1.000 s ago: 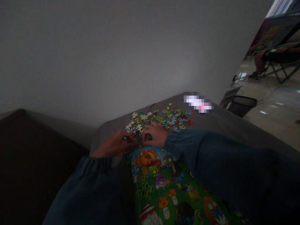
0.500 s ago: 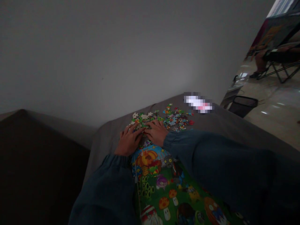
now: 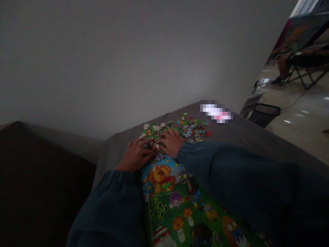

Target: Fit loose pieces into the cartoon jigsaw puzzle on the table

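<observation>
Loose jigsaw puzzle pieces [image 3: 190,130] lie in a scattered heap on the grey cloth-covered surface. My left hand [image 3: 137,154] rests at the near left side of the heap, fingers stretched out and thumb apart. Beside it my right hand [image 3: 171,143] lies over the pieces with its fingers spread and slightly bent. Between the two hands a pale and red puzzle piece [image 3: 156,147] shows, close to the fingertips. A colourful cartoon puzzle picture [image 3: 172,195] extends from below my hands toward me, partly covered by my right sleeve.
A bright pixelated object [image 3: 216,111] lies at the far right of the grey surface [image 3: 239,137]. A pale wall [image 3: 115,68] rises behind. To the left is a dark block-like shape [image 3: 38,181]. On the right are a dark bin [image 3: 264,115] and a seated person's leg [image 3: 284,67] by a folding chair.
My left hand has moved a little left and flattened, away from my right hand. The pale and red piece between them now shows. The whole view has shifted slightly.
</observation>
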Tool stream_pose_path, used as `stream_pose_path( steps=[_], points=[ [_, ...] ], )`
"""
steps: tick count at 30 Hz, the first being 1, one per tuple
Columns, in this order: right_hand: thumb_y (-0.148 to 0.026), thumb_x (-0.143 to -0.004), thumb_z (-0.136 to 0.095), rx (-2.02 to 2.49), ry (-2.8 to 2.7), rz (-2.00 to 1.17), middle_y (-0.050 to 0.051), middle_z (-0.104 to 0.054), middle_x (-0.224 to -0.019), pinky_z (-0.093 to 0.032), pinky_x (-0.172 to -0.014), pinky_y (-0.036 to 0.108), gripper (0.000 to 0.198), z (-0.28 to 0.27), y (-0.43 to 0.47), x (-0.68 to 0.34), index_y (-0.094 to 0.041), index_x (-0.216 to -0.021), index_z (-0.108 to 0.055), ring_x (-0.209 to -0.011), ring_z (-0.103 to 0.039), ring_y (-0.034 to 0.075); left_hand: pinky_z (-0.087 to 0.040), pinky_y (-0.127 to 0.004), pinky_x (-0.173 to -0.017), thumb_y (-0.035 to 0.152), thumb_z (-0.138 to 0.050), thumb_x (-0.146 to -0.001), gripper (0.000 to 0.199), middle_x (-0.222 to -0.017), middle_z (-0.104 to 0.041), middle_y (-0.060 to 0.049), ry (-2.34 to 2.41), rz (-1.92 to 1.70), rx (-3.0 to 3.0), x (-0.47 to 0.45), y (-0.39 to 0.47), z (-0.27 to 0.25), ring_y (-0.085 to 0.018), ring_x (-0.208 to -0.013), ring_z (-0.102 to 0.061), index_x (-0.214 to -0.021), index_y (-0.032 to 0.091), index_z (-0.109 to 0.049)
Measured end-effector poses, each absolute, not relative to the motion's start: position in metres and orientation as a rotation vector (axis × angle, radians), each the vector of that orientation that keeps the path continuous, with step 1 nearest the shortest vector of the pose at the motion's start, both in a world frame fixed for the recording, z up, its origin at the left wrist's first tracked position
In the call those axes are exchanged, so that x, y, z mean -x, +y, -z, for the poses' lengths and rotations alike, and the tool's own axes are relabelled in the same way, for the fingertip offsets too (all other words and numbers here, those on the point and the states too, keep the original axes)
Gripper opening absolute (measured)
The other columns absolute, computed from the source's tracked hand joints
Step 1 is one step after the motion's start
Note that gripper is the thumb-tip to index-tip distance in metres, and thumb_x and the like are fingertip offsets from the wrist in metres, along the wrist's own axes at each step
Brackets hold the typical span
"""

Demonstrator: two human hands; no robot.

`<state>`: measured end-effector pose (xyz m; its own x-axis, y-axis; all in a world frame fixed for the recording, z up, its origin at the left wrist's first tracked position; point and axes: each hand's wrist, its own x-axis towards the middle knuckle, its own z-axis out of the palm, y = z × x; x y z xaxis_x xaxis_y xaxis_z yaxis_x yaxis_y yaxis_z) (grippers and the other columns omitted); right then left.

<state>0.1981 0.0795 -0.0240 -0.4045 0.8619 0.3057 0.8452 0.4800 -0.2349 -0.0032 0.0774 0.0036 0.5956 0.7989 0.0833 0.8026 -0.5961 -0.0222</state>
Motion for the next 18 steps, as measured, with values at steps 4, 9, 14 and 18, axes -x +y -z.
stream_pose_path(
  steps=[4,9,14,18],
  points=[
    [-0.037,-0.087,-0.052,1.454,-2.331,-0.036,0.009,-0.052,-0.121,-0.029,-0.091,0.044,0.032,0.0248,0.0791,-0.1963,-0.019,-0.113,-0.061,-0.115,-0.035,0.028,-0.031,-0.049,-0.095,0.049,-0.052,-0.086,0.022,-0.137,-0.051,0.006,-1.354,0.033,2.811,0.0073,0.0756,-0.0117,-0.029,-0.125,-0.038,-0.089,0.041,-0.073],
    [-0.035,-0.09,-0.048,1.43,-2.362,-0.022,0.009,-0.045,-0.13,-0.03,-0.09,0.047,0.031,0.0266,0.0784,-0.1941,-0.022,-0.114,-0.06,-0.118,-0.033,0.03,-0.03,-0.049,-0.097,0.048,-0.05,-0.087,0.027,-0.138,-0.05,0.006,-1.362,0.033,2.842,0.0046,0.0736,-0.0135,-0.029,-0.124,-0.039,-0.085,0.036,-0.075],
    [-0.035,-0.089,-0.049,1.386,-2.381,-0.027,0.008,-0.047,-0.127,-0.029,-0.09,0.047,0.026,0.0265,0.078,-0.1922,-0.026,-0.109,-0.064,-0.117,-0.034,0.03,-0.034,-0.046,-0.097,0.043,-0.05,-0.087,0.027,-0.126,-0.061,0.006,-1.322,0.053,2.895,-0.0013,0.0736,-0.0114,-0.025,-0.118,-0.047,-0.079,0.036,-0.075],
    [-0.034,-0.089,-0.052,1.348,-2.378,-0.033,0.006,-0.05,-0.123,-0.028,-0.09,0.045,0.022,0.024,0.0776,-0.1923,-0.027,-0.104,-0.066,-0.115,-0.033,0.028,-0.038,-0.041,-0.098,0.041,-0.049,-0.088,0.028,-0.117,-0.067,0.003,-1.307,0.085,2.939,-0.0001,0.075,-0.0118,-0.022,-0.11,-0.054,-0.081,0.033,-0.075]
  ],
)
